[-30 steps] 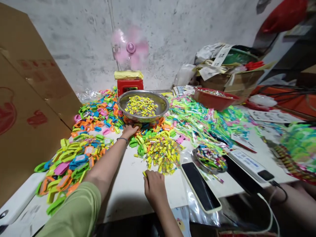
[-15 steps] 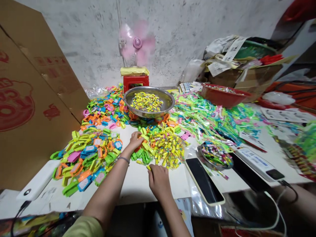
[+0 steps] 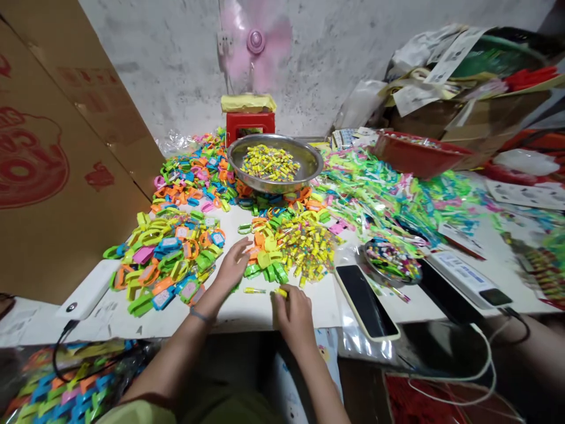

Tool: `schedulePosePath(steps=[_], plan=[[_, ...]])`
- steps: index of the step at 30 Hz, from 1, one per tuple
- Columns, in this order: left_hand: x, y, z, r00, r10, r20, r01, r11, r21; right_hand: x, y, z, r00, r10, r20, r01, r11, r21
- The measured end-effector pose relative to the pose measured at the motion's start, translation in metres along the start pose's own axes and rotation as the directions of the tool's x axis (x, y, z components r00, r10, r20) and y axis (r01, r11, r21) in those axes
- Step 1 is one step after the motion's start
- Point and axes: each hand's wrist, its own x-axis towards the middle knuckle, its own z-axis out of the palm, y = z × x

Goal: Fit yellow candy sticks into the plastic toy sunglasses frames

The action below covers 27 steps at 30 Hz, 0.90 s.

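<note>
My left hand lies on the white table, fingers stretched toward a small bunch of green and orange plastic clips. My right hand is closed near the table's front edge and pinches a small yellow piece at its fingertips. Another small yellow piece lies loose between the two hands. Just beyond them is a heap of small yellow pieces. A wide pile of coloured clips spreads to the left.
A steel bowl of yellow pieces stands farther back, with a red stool and a pink fan behind. A phone, a small dish, a power strip and a red basin lie right. Cardboard stands left.
My left hand has drawn back from under the steel bowl to the clips near the front edge. My right hand stayed near the front, still pinching a yellow piece. The view has tilted downward.
</note>
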Motion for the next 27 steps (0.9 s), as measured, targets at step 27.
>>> schedulePosePath(steps=[27], plan=[[-0.113,0.047,-0.041,0.86,-0.264,0.436,0.443,0.81,-0.384,-0.017,-0.062,-0.02,0.984,-0.128,0.121,0.096,0.967,0.236]])
